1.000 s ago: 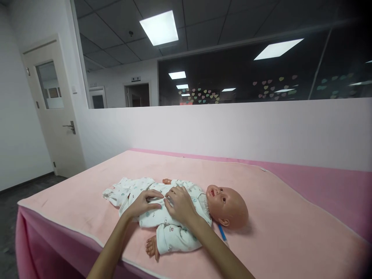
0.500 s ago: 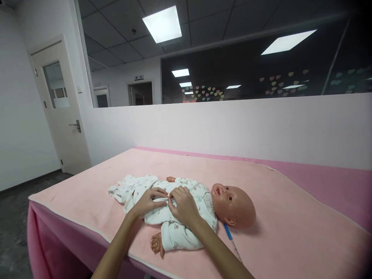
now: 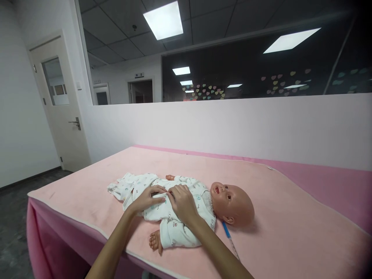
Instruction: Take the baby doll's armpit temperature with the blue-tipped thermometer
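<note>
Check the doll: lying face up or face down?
Face up. The doll lies on its back on the pink cloth, face showing, both hands on its white romper.

No words or numbers can be read here. The small sign [image 3: 139,75] above the far doorway is too blurry and too tiny to make out. The baby doll's white suit [image 3: 174,201] has little printed shapes on it, and the dark window has paper hearts [image 3: 203,92] stuck on it, but none of these show letters.
</note>
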{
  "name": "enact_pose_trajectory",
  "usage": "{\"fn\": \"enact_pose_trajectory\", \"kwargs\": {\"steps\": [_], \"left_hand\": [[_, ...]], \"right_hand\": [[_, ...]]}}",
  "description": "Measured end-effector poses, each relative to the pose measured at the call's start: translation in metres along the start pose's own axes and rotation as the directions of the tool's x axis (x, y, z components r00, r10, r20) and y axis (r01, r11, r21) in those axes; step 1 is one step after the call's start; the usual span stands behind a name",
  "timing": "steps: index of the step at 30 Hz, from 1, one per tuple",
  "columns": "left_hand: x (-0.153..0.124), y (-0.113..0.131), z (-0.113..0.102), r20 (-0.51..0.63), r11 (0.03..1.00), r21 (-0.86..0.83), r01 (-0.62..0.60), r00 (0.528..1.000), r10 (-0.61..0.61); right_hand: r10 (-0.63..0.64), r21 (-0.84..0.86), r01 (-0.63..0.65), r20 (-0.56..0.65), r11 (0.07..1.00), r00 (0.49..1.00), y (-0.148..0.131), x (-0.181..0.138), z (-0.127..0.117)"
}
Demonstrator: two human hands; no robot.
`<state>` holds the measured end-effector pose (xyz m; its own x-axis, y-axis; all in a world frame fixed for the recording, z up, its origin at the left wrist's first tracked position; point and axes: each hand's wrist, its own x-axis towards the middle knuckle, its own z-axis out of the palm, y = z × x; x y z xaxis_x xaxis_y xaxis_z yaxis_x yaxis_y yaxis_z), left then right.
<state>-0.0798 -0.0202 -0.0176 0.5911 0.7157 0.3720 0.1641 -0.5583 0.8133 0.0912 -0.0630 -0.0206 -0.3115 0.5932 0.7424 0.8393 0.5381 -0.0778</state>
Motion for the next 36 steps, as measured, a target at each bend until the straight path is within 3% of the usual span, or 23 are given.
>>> {"fn": "enact_pose_trajectory", "kwargs": {"steps": [17, 25, 36], "left_hand": [[-0.0001, -0.0024, -0.0014, 0.045, 0.997, 0.043, -0.059, 0.997, 0.057], [-0.0010, -0.0048, 0.0010, -0.020, 0.992, 0.116, -0.047, 0.999, 0.049], [-0.0007, -0.0011, -0.0006, -0.001, 1.000, 0.020, -0.013, 1.000, 0.013]], "right_hand": [[-0.035, 0.020, 0.036, -0.051, 0.999, 0.998, -0.0009, -0.0002, -0.0006], [0.004, -0.019, -0.005, -0.040, 1.000, 0.999, -0.0012, 0.0000, 0.0004], [0.025, -0.080, -0.030, -0.051, 0.996, 0.998, 0.0005, -0.0003, 0.0038]]}}
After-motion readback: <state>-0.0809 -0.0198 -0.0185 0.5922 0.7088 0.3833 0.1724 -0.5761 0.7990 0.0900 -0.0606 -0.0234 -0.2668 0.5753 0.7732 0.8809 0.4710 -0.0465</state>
